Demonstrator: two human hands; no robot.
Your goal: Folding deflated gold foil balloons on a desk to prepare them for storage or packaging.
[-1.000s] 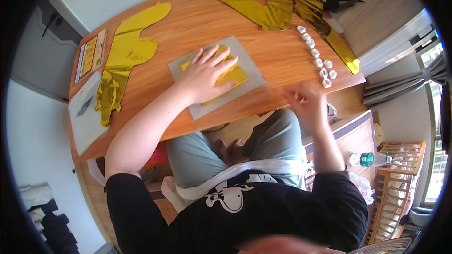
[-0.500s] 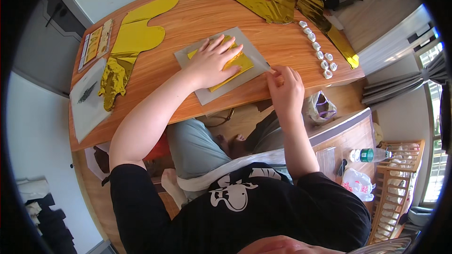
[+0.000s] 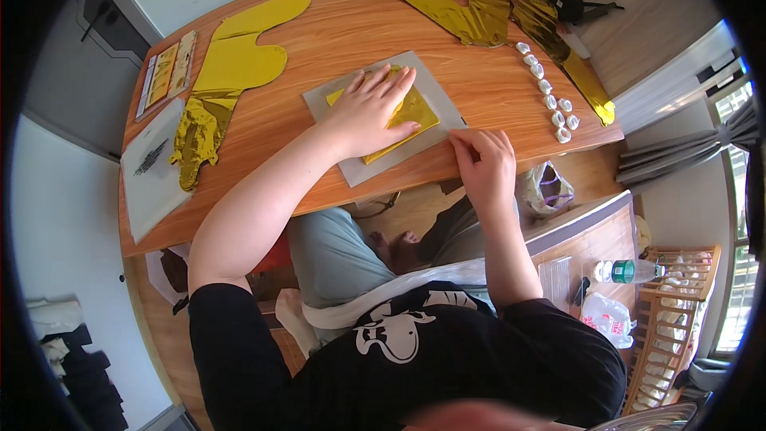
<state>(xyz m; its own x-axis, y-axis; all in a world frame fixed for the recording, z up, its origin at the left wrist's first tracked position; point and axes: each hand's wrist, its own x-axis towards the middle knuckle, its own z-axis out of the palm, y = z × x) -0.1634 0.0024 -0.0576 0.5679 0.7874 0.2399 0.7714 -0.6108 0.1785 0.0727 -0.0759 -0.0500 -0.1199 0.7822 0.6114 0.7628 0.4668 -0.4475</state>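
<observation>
My left hand [image 3: 371, 116] lies flat with spread fingers on a folded piece of shiny gold foil [image 3: 421, 116], covering much of it. Beneath the foil is a grey, square-cornered flat sheet or sleeve [image 3: 363, 173] on the wooden table. By the sheet's right corner, my right hand [image 3: 485, 156] is closed, thumb and forefinger pressed together near the table's front edge. Whatever those fingertips may hold is too small to make out.
Flat gold foil balloons [image 3: 243, 52] lie at the left, and more foil [image 3: 479, 8] at the far right. Several small white rolls [image 3: 545, 86] form rows on the right. A clear sleeve [image 3: 152, 168] and a printed card [image 3: 165, 76] sit at the left edge. A black stand [image 3: 566, 4] occupies the back corner.
My right hand has slid slightly toward me and left along the grey sheet's edge, its fingertips now off the corner. My left hand stays flat on the foil. The whole view has shifted slightly.
</observation>
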